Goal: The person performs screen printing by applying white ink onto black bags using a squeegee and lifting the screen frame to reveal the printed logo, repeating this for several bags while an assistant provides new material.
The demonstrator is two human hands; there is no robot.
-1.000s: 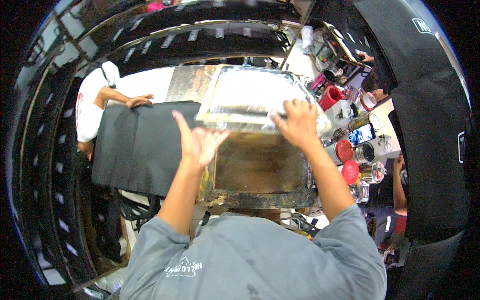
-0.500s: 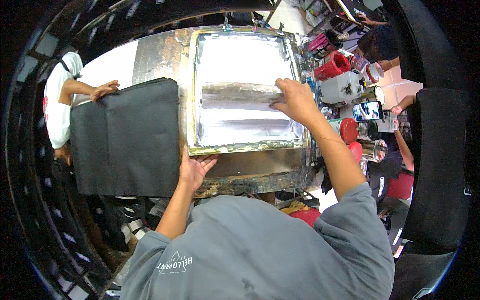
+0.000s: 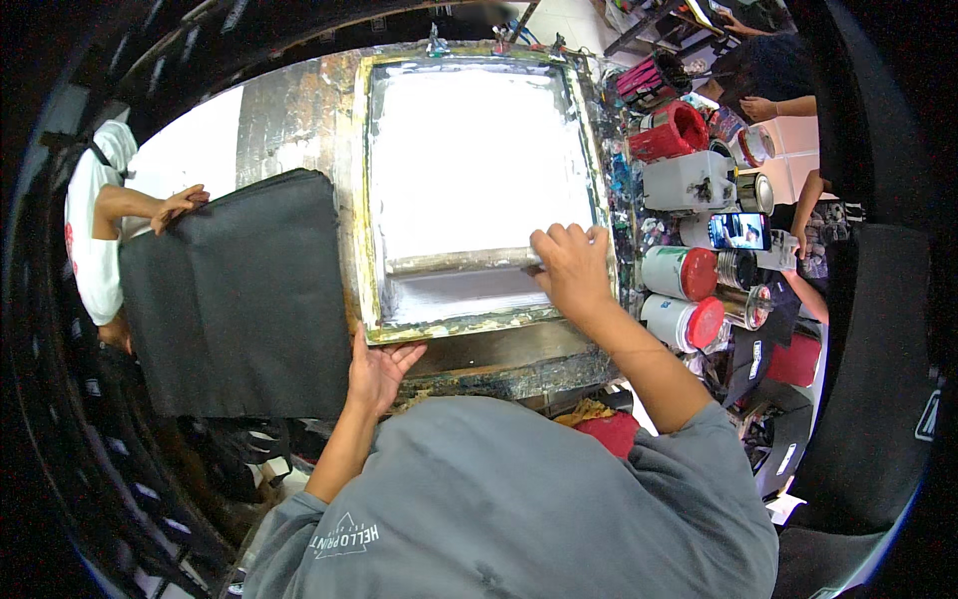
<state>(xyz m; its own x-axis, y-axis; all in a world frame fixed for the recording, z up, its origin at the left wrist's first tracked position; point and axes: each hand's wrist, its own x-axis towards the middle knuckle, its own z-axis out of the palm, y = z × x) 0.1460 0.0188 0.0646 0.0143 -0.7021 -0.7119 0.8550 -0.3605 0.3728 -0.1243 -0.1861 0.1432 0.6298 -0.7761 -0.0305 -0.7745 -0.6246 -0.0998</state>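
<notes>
A screen-printing frame (image 3: 361,210) with yellowish, ink-stained edges lies on the worktable, its mesh (image 3: 479,160) bright white. My right hand (image 3: 577,262) is closed around the right end of a long squeegee (image 3: 454,262), which lies across the lower part of the mesh. A greyish band of ink shows on its near side. At the frame's near left corner is my left hand (image 3: 379,374), palm up. Its thumb rests against the corner, and its fingers reach along and partly under the near edge.
A stack of black fabric sheets (image 3: 235,299) lies left of the frame, with another person's hand (image 3: 180,207) on its far edge. Paint tubs (image 3: 684,321), a red can (image 3: 669,132) and a phone (image 3: 740,231) line the right side. Other people's hands show there.
My right hand has pulled the squeegee toward me, down the mesh. More white mesh shows behind it. My left hand stays at the frame's near left corner.
</notes>
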